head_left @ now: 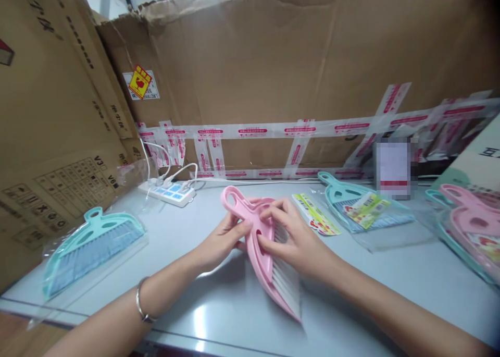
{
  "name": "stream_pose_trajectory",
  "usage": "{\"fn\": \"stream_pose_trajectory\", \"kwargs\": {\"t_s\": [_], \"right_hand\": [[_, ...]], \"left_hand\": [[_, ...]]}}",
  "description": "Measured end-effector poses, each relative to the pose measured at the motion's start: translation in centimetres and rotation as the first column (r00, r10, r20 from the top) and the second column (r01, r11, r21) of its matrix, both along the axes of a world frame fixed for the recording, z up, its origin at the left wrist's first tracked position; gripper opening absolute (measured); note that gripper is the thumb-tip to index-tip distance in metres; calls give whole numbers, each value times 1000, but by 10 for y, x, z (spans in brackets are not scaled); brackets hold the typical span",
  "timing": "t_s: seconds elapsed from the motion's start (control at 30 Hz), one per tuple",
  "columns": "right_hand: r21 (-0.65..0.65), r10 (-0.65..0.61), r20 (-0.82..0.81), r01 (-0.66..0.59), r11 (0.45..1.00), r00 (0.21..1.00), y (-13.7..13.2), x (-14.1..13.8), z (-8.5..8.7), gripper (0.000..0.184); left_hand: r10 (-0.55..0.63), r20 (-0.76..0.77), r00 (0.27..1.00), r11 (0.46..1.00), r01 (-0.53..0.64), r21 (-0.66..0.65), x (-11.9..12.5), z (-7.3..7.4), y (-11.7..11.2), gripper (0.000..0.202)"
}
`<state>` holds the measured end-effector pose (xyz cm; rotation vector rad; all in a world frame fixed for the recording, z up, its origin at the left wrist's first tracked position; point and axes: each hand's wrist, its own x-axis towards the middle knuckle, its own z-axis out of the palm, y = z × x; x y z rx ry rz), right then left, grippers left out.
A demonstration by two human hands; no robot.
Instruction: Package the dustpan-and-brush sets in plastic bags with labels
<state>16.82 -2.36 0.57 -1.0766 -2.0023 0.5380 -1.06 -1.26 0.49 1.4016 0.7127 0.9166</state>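
Note:
A pink dustpan (255, 263) with a pink brush (266, 255) nested in it is held above the middle of the table, its white bristles pointing down and right. My left hand (226, 239) grips the dustpan near the base of the looped handle, thumb on top and fingers partly hidden beneath. On the right side, my right hand (291, 232) is closed on the brush, with thumb and fingers at the holes in its body. Just right of that hand lies a colourful printed card (316, 214).
Left on the grey table (175, 289) lies a teal dustpan set (94, 242) in clear plastic. Another teal set (344, 195) lies at the back right, near stacked pink and teal sets (469, 216). A white power strip (167, 191) with cables stands before the large cardboard box (250, 60).

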Motion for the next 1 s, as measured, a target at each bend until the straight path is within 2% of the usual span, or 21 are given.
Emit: {"fn": "stream_pose_trajectory", "kwargs": {"t_s": [0.07, 0.13, 0.3, 0.47, 0.7, 0.73, 0.77, 0.83, 0.9, 0.97, 1.0], "right_hand": [[14, 46, -54, -45, 999, 997, -2, 2, 3, 11], [65, 43, -86, -37, 997, 995, -5, 2, 6, 11], [201, -20, -101, 41, 979, 995, -15, -1, 12, 8], [312, -23, -82, 48, 949, 996, -21, -1, 15, 8], [313, 65, -55, -44, 949, 996, -23, 3, 20, 15], [286, 83, -52, -65, 956, 995, -22, 4, 21, 14], [239, 109, -46, -95, 966, 993, -22, 5, 22, 11], [106, 164, -34, -159, 981, 986, -20, 5, 24, 5], [-11, 187, -26, -187, 982, 982, -19, 7, 26, 10], [-63, 177, -21, -178, 982, 984, -18, 9, 28, 11], [-48, 156, -23, -156, 987, 988, -18, 12, 28, 11]], "left_hand": [[24, 30, 999, 976, -30, 215, -1, 4, 2, 41], [71, 45, 996, 919, -83, 386, -1, 8, 3, 36], [190, -10, 982, 762, -141, 632, -2, 19, -3, 33], [241, 12, 970, 620, -164, 767, -6, 26, -10, 28], [399, -66, 915, 446, -131, 886, -12, 33, -20, 31], [388, -72, 919, 453, -123, 883, -12, 33, -20, 31], [354, -85, 931, 486, -106, 867, -12, 32, -19, 30], [226, -115, 967, 595, -44, 802, -10, 31, -16, 26], [111, -126, 986, 679, 18, 734, -8, 30, -13, 24], [107, -144, 984, 695, 29, 718, -9, 29, -11, 22], [161, -152, 975, 685, 1, 728, -11, 28, -10, 20]]}}
